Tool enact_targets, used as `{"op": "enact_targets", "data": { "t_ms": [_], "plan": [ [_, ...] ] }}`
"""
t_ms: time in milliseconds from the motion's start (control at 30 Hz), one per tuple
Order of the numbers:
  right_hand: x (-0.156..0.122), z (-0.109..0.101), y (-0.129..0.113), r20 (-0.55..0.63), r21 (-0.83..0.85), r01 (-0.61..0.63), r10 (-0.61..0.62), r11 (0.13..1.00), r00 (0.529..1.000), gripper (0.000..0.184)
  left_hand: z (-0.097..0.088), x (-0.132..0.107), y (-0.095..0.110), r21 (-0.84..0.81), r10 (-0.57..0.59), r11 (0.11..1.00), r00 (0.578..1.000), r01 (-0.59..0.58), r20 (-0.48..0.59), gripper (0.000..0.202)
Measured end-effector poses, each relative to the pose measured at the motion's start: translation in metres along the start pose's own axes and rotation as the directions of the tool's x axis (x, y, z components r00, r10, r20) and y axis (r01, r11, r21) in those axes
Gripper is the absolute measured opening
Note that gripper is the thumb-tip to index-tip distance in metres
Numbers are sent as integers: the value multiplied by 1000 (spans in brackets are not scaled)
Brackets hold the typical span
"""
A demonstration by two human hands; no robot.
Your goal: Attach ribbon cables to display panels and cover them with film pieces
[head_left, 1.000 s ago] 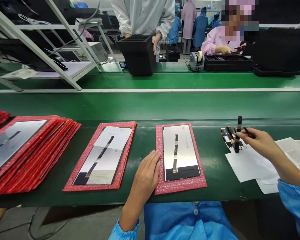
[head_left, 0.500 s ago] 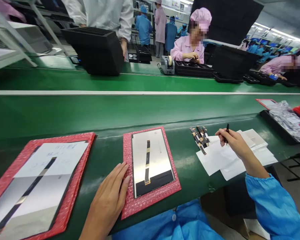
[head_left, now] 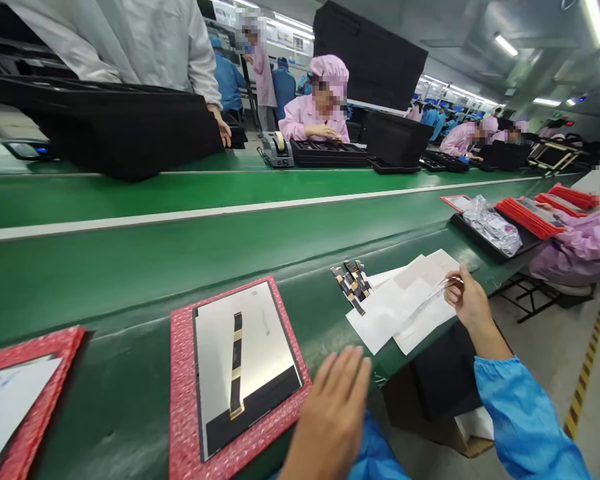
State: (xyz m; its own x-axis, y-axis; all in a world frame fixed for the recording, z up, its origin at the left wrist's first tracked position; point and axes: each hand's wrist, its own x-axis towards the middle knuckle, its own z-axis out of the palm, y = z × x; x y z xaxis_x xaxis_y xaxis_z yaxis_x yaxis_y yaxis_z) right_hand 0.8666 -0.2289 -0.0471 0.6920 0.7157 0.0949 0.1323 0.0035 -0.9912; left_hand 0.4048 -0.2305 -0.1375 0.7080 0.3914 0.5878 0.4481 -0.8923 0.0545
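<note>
Working at the green bench (head_left: pixel 105 393), I have a panel (head_left: pixel 245 363) lying face-down on a red mat (head_left: pixel 183 400), its flex strip (head_left: pixel 236 363) running down the middle. My left hand (head_left: pixel 333 417) hovers flat and spread just beside the mat's right edge, holding nothing. Off to the right, white sheets (head_left: pixel 405 307) overlap at the bench edge; my right hand (head_left: pixel 467 303) rests on them, fingers pinched on a thin tool (head_left: pixel 443 285) whose tip I cannot make out. A small cluster of spare flex pieces (head_left: pixel 353 280) lies just beside the sheets. By my reading, none of those pieces is picked up yet and this panel awaits its work.
</note>
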Motion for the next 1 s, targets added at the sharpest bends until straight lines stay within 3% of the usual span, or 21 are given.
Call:
{"op": "enact_targets", "data": {
  "t_ms": [67, 133, 267, 367, 500, 667, 867, 1000],
  "plan": [
    [0, 4, 3, 53, 1, -29, 29, 1000, 998, 69, 19, 55, 31, -29, 120, 993, 990, -119, 67, 50],
    [0, 9, 5, 103, 1, -52, 52, 999, 993, 64, 35, 104, 52, -50, 153, 988, 977, -148, 150, 48],
    [-1, 10, 8, 165, -3, -71, 70, 997, 984, 48, 62, 167, 61, -23, 86, 996, 961, -83, 262, 47],
    [3, 2, 11, 208, -27, -64, 69, 998, 976, 50, 75, 179, 49, -25, 61, 998, 957, -56, 285, 53],
    [16, -8, 20, 232, -27, -76, 80, 997, 969, 65, 80, 163, 34, -20, 55, 998, 952, -51, 302, 49],
    [36, -4, 31, 332, -88, -83, 108, 993, 937, 59, 79, 153, 20, -67, 53, 997, 956, -35, 287, 40],
    [50, 11, 36, 422, -245, -72, 173, 967, 890, 47, 106, 205, -7, -216, 22, 976, 958, 42, 287, 44],
    [50, 12, 38, 423, -241, -54, 155, 969, 893, 41, 137, 226, -24, -471, 83, 879, 952, 69, 296, 64]
  ]
}}
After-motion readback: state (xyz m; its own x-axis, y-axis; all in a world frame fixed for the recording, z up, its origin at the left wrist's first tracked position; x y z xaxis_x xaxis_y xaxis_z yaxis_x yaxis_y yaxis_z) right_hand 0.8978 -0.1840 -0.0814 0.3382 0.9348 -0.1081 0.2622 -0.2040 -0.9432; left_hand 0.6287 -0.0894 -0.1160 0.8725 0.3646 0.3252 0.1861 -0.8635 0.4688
